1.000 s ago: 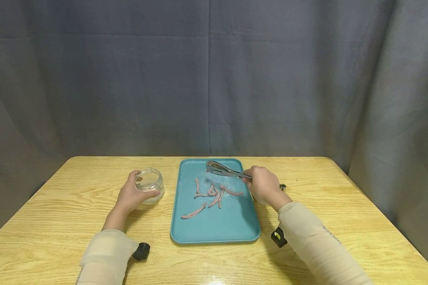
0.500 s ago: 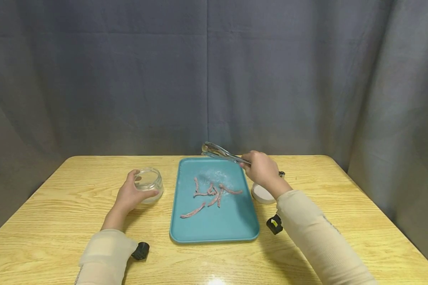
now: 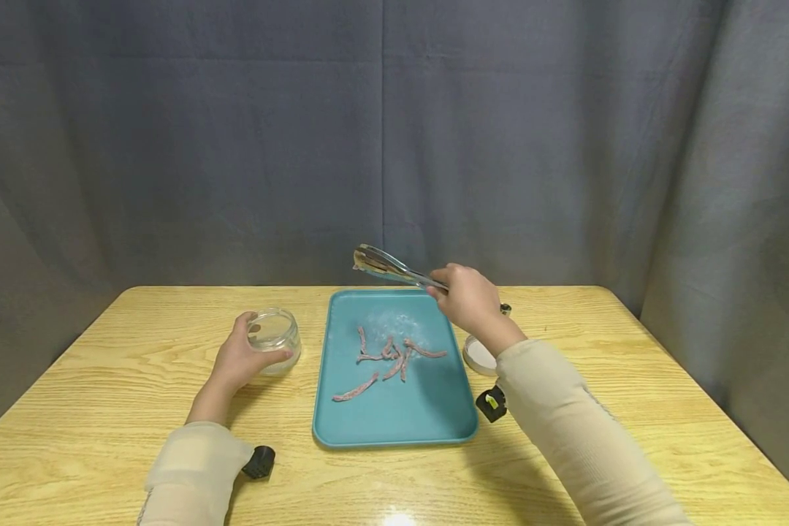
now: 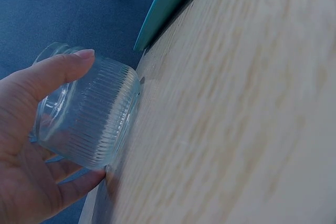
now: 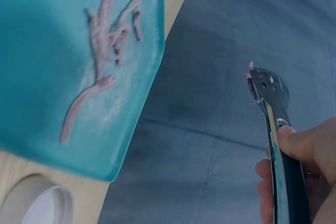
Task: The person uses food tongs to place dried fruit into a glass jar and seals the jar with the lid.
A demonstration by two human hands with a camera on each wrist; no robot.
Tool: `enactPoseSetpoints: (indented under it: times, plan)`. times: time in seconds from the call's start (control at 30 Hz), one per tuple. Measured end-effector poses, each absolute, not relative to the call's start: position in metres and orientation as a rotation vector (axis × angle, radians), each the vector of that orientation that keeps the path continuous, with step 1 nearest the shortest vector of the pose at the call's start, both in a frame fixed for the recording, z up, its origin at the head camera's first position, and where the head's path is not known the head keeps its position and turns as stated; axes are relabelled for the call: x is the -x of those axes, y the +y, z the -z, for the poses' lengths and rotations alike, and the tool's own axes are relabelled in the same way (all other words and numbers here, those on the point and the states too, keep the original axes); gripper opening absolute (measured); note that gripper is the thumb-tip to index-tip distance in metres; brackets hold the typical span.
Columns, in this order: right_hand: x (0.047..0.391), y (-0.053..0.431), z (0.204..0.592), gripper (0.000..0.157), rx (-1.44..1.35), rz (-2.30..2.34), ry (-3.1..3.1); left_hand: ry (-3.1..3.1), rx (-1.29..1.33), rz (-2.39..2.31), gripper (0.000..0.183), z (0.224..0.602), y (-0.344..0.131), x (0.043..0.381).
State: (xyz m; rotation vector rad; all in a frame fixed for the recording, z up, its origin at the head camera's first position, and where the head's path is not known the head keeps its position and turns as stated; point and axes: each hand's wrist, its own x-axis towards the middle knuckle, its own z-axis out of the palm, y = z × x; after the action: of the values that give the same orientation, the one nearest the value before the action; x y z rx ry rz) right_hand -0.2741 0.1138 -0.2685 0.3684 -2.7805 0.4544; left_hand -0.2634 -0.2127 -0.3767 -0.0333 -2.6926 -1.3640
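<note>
Head: grey curtain point(image 3: 237, 146) at twelve o'clock beyond the wooden table point(image 3: 72, 438); pink strips point(image 3: 394, 371) on the central tray point(image 3: 394, 420). Left wrist: my left hand point(image 4: 21, 177), spread wide, curves round a glass jar point(image 4: 94, 114), nine o'clock of the tray. Right wrist: my right hand point(image 5: 315, 145) clasps raised tongs point(image 5: 273, 90).

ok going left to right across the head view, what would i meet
person's left hand → clear ribbed glass jar → teal rectangular plastic-looking tray → shallow round whitish dish or lid
</note>
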Motion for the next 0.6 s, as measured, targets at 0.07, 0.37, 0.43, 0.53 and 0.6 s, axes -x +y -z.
enactPoseSetpoints:
  times: [0.07,0.37,0.43,0.53,0.6]
  plan:
    - [0.274,0.109,0.266,0.030,-0.375,-0.464,-2.775,-2.693,0.030,1.362,0.096,0.377,-0.213,0.264]
    - [0.270,0.092,0.258,0.032,-0.421,-0.479,-2.743,-2.687,0.024,1.359,0.095,0.379,-0.212,0.265]
    - [0.269,0.088,0.257,0.031,-0.417,-0.487,-2.740,-2.685,0.023,1.361,0.096,0.380,-0.212,0.265]
    - [0.267,0.083,0.256,0.031,-0.432,-0.500,-2.728,-2.684,0.023,1.361,0.096,0.381,-0.211,0.265]
    - [0.266,0.078,0.257,0.030,-0.447,-0.509,-2.720,-2.686,0.020,1.359,0.096,0.381,-0.212,0.266]
